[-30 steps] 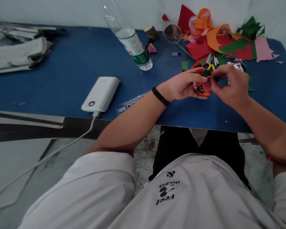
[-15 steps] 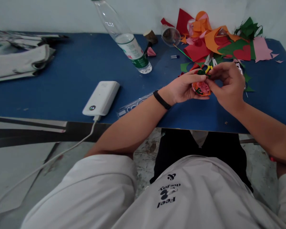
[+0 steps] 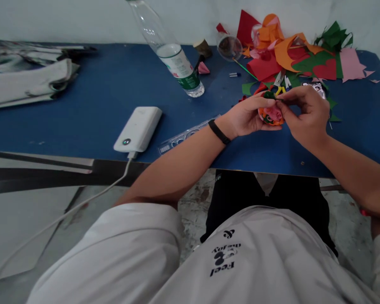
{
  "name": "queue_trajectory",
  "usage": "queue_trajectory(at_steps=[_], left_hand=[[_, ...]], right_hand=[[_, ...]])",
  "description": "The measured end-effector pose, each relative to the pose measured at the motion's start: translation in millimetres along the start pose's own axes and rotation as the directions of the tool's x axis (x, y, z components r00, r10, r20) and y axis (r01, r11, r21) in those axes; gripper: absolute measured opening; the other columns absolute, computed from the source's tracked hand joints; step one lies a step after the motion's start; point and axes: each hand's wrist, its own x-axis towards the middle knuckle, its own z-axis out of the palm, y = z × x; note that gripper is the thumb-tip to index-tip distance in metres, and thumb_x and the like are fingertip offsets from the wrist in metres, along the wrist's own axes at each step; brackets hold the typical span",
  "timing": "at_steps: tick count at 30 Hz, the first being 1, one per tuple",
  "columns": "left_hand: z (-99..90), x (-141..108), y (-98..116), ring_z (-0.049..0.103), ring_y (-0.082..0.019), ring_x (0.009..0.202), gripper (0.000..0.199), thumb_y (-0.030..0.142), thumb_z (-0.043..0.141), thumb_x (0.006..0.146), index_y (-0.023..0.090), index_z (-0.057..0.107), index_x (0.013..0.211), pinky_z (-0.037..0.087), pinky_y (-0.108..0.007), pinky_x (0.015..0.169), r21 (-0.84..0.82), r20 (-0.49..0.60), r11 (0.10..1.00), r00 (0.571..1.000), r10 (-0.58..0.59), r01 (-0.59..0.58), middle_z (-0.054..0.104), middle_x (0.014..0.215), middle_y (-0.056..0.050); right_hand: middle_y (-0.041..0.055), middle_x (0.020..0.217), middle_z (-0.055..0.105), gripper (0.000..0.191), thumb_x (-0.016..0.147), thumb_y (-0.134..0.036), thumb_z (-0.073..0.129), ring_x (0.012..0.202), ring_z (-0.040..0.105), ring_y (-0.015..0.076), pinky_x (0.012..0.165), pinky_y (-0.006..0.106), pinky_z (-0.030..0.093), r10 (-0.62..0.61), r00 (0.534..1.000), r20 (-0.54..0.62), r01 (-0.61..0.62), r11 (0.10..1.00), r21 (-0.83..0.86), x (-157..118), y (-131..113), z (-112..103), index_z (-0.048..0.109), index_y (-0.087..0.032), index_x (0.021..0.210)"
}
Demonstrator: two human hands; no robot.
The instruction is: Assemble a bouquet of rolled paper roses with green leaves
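Observation:
My left hand (image 3: 247,115), with a black band on its wrist, is closed around a round felt piece (image 3: 272,115) in pink, orange and green. Its thumb presses on a dark green bit (image 3: 269,96) at the upper edge. From the other side my right hand (image 3: 312,114) reaches in, thumb and forefinger pinched together at the rim by the green bit. What lies between those fingertips is too small to make out. Just beyond the hands lie scissors (image 3: 280,82) with yellow on the handles, partly covered by my left hand and the scraps.
Coloured felt scraps (image 3: 323,65) are heaped at the back right beside a clear cup (image 3: 229,47). A tall plastic bottle (image 3: 179,67) stands left of them. Nearer are a clear ruler (image 3: 190,134) and a white power bank (image 3: 138,128) with a cable. Folded newspapers (image 3: 25,82) lie far left.
The whole view has shifted slightly. My right fingers have moved a little at the felt piece's rim, while my left hand keeps its hold.

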Motion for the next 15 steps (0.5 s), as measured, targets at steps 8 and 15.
queue_trajectory(at_steps=[8, 15], left_hand=[[11.4, -2.6, 1.4, 0.082, -0.021, 0.098, 0.041, 0.034, 0.101, 0.087, 0.024, 0.072, 0.115, 0.072, -0.051, 0.111, 0.007, -0.106, 1.000, 0.994, 0.030, -0.029, 0.080, 0.099, 0.002], [14.6, -1.2, -2.8, 0.085, -0.015, 0.092, 0.042, 0.026, 0.094, 0.091, 0.028, 0.064, 0.119, 0.073, -0.044, 0.114, 0.037, -0.125, 0.992, 0.984, 0.123, -0.119, 0.075, 0.095, 0.010]], right_hand=[[0.0042, 0.115, 0.091, 0.012, 0.118, -0.049, 0.074, 0.100, 0.090, 0.0306, 0.099, 0.058, 0.081, -0.013, 1.000, 0.013, 0.013, 1.000, 0.012, 0.1, -2.2, -1.3, 0.079, -0.039, 0.123], [0.0017, 0.098, 0.087, 0.012, 0.110, -0.046, 0.077, 0.084, 0.085, 0.0287, 0.076, 0.053, 0.081, -0.029, 0.995, -0.099, 0.026, 0.999, -0.035, 2.4, -0.5, 5.2, 0.071, -0.036, 0.109]])
